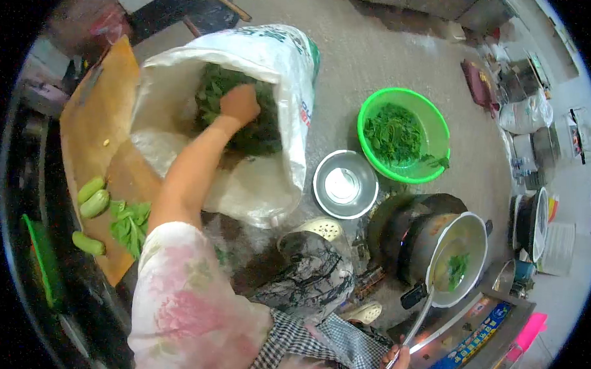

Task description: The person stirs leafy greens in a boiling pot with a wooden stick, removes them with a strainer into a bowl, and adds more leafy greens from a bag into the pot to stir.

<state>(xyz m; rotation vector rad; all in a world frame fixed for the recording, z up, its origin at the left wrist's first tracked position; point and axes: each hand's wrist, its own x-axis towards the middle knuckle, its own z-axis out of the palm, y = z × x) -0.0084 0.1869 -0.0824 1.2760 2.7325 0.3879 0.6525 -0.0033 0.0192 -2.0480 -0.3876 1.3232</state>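
Inside a large white woven sack (pixel 295 113), my left hand (pixel 240 104) is curled down into dark leafy greens (pixel 214 84); its fingertips are buried among the leaves. My right hand (pixel 396 364), at the lower edge, is wrapped around the handle of a long metal utensil (pixel 418 325). That handle slopes up to a silver pot (pixel 480 253) on a dark round stove (pixel 391 233). A clump of greens (pixel 457 271) lies in the pot's liquid. The utensil's head cannot be made out.
A bright green basin (pixel 361 131) holding greens and a steel bowl (pixel 320 185) stand on the floor. Several pale green squash (pixel 95 204) and loose leaves (pixel 130 225) lie on a wooden board (pixel 89 135) at left. A metal counter (pixel 522 322) borders the pot.
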